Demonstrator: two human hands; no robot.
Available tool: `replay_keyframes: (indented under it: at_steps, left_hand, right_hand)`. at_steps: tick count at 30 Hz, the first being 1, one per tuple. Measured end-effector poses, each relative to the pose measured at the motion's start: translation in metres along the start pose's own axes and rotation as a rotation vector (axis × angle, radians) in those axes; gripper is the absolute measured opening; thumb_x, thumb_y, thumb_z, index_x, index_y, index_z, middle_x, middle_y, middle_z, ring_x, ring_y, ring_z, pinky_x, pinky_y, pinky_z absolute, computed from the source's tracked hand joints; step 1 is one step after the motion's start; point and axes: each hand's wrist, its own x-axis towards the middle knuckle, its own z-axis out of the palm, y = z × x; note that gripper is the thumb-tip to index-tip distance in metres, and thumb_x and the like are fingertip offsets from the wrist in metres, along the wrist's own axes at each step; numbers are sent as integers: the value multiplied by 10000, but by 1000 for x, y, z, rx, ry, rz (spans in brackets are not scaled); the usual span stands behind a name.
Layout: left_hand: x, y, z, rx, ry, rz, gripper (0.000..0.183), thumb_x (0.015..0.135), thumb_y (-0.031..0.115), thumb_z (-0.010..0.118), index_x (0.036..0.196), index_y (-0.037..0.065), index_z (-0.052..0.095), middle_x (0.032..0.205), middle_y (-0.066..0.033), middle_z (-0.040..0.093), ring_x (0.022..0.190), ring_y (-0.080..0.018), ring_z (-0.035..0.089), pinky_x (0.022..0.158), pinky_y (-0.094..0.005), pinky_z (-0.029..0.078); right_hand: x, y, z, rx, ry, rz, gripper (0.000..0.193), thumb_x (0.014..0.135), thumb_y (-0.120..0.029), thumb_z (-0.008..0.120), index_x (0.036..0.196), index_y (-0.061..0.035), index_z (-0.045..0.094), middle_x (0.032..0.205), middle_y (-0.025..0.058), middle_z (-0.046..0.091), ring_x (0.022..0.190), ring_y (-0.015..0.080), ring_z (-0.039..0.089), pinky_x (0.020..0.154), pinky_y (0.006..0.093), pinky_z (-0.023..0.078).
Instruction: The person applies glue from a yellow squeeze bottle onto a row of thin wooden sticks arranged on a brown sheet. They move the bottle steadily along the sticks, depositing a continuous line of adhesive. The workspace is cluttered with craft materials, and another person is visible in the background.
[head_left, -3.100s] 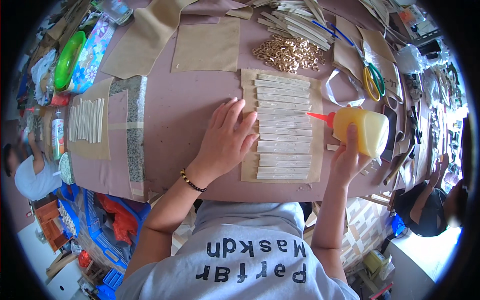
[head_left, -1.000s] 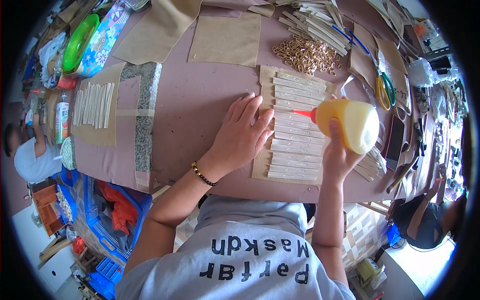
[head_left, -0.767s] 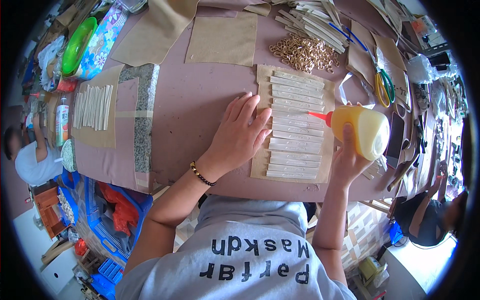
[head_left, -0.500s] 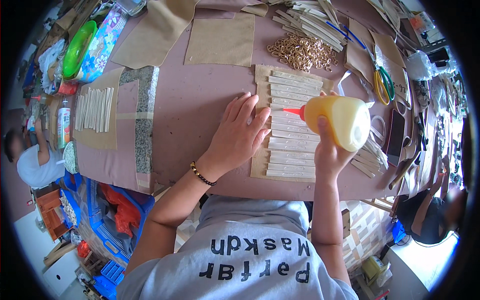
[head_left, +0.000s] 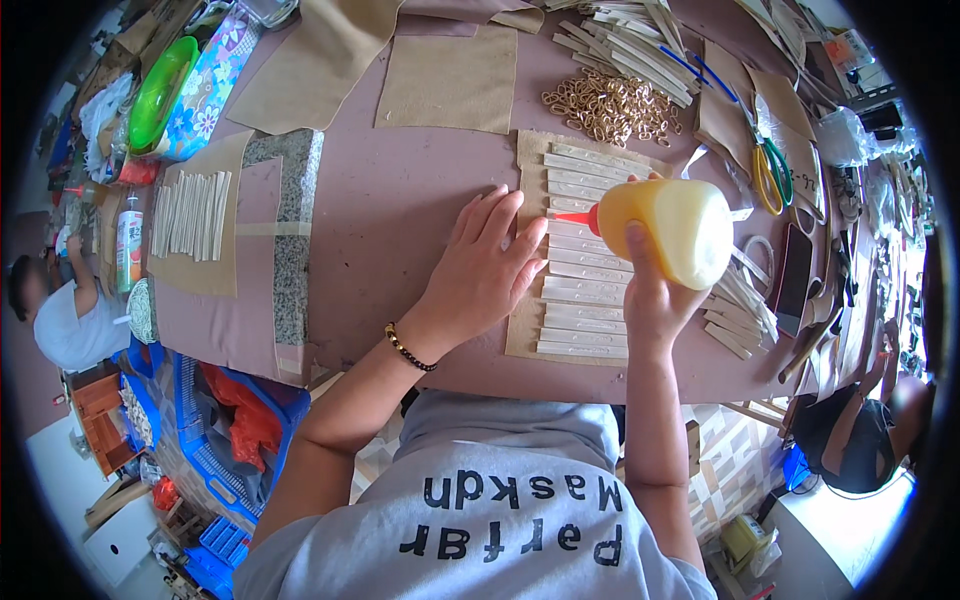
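Observation:
My right hand (head_left: pixel 662 290) is wrapped round a yellow squeeze bottle of glue (head_left: pixel 690 235), tipped on its side. Its red nozzle (head_left: pixel 578 217) points left, over the left part of the pale strips (head_left: pixel 582 290). Those strips lie in a column on a tan sheet (head_left: pixel 522 335), several with shiny clear glue on top. My left hand (head_left: pixel 480 255) lies flat with fingers out on the table, its fingertips at the sheet's left edge. It holds nothing. The bottle and right hand hide the right ends of some strips.
Gold metal rings (head_left: pixel 612 108) are heaped beyond the sheet, near loose strips (head_left: pixel 630 45). Scissors (head_left: pixel 770 175) and a phone (head_left: pixel 793 280) lie at right. Another strip-covered sheet (head_left: pixel 215 275) is at left, beside a spray can (head_left: pixel 129 245). Two other people sit at the far sides.
The bottle and my right hand have shifted slightly left, bringing the nozzle nearer the strips' left ends. My left hand stays almost in place.

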Motion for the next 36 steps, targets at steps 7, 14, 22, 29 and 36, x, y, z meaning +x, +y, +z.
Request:
replay_keyframes:
  at_steps: [7,14,22,29,36]
  left_hand:
    - [-1,-1,1,1,2,2,440,893,219,625,1281,49,504,1348,-203,396,1295,-387,374,1077,-488,339]
    - [-1,0,1,1,0,-2,428,894,214,623,1273,48,512,1347,-203,400,1291,-387,377,1073,-487,342]
    - [-1,-1,1,-1,5,13,419,893,209,621,1269,56,518,1344,-202,400,1279,-397,381,1063,-489,350]
    - [0,0,1,2,-2,6,409,892,206,620,1259,61,512,1338,-207,399,1280,-399,378,1063,-491,349]
    - [1,1,0,9,3,22,414,895,207,617,1274,73,518,1334,-206,401,1288,-397,374,1071,-491,345]
  right_hand:
    - [4,0,-1,9,26,-43,426,785,-68,792,1154,35,604,1110,111,677,1007,170,635,920,319,484]
    - [5,-2,-11,25,19,-52,456,811,-36,755,1214,43,557,1198,144,644,1094,203,617,982,352,469]
    - [11,-4,-43,14,178,-63,471,824,-39,743,1241,26,537,1203,162,637,1103,223,613,990,372,472]
    - [10,-5,-70,-96,240,-46,451,823,-35,743,1225,25,546,1207,151,631,1082,224,623,979,360,484]
    - [10,-9,-63,38,266,-38,459,829,-57,745,1230,27,537,1188,141,632,1080,226,622,985,366,482]
